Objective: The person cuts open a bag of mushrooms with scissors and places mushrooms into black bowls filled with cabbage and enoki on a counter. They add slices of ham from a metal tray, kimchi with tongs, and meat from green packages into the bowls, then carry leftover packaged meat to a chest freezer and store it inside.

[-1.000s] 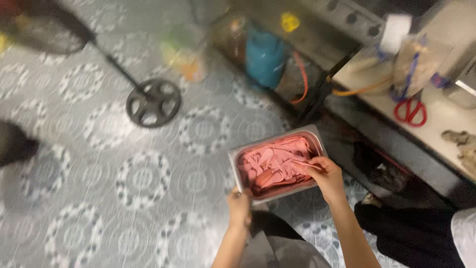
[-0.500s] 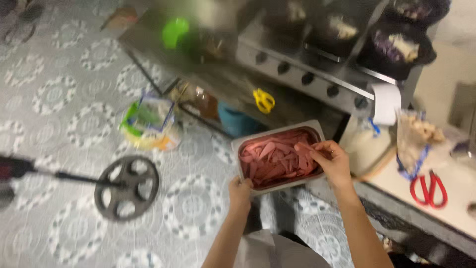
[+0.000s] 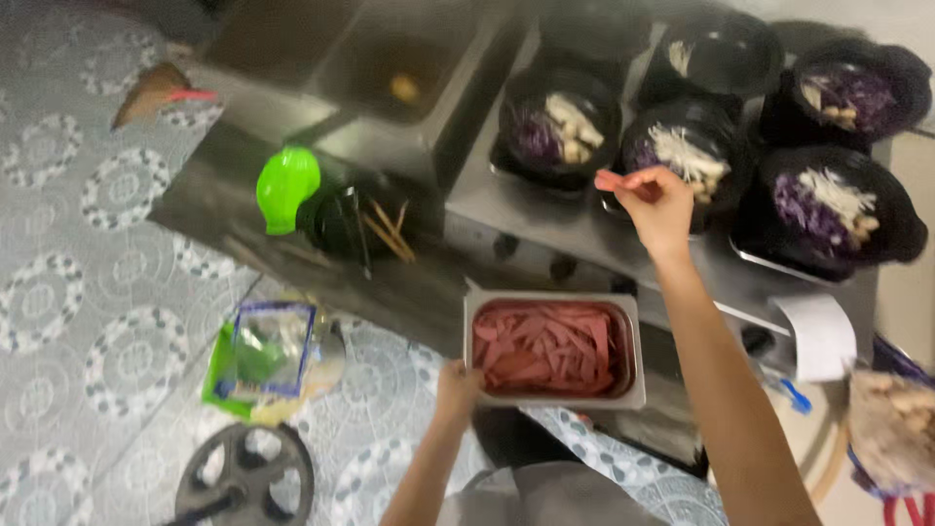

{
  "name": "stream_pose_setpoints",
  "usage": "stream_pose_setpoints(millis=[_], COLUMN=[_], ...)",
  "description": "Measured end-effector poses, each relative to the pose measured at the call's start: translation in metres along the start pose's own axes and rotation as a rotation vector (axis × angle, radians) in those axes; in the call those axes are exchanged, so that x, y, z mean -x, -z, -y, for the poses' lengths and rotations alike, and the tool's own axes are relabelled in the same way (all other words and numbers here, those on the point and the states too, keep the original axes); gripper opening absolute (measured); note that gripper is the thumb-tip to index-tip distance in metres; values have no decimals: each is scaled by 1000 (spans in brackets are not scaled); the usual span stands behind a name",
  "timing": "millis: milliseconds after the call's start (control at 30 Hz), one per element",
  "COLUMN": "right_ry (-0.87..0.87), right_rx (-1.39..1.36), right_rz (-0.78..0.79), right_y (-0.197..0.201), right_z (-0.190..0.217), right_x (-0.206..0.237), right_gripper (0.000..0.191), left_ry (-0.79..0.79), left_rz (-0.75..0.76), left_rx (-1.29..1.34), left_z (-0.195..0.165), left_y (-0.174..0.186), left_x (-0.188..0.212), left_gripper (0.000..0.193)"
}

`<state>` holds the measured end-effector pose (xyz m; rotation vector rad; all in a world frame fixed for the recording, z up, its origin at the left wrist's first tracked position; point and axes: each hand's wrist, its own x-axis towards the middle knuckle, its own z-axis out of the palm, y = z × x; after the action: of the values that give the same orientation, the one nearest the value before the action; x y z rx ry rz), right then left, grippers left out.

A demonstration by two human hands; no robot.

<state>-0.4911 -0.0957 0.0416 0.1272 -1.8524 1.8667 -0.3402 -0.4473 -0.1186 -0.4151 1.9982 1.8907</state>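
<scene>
Left hand [image 3: 458, 388] grips the tray [image 3: 623, 394] edge (pink strips inside); right hand [image 3: 657, 206] pinches one strip [image 3: 610, 181] over the bowls [image 3: 560, 127].

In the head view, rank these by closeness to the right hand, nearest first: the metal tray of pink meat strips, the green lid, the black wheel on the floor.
Measured from the right hand, raised over the black bowls:
1. Metal tray of pink meat strips, just below it, held by the left hand.
2. Green lid, far left on the counter.
3. Black wheel, bottom left on the floor.

Head-worn view, steeply downward, close.
</scene>
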Motion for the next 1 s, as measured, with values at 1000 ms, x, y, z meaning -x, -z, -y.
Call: stream_pose_setpoints(millis=[1000], right_ry=[-284], right_rx=[1375], right_rz=[455], right_y=[-83], right_z=[-1], right_x=[252], right_gripper=[45], left_ry=[-18], left_rz=[398], left_rx=[-315], left_z=[-26], left_y=[15], left_x=[-27], left_gripper=[26])
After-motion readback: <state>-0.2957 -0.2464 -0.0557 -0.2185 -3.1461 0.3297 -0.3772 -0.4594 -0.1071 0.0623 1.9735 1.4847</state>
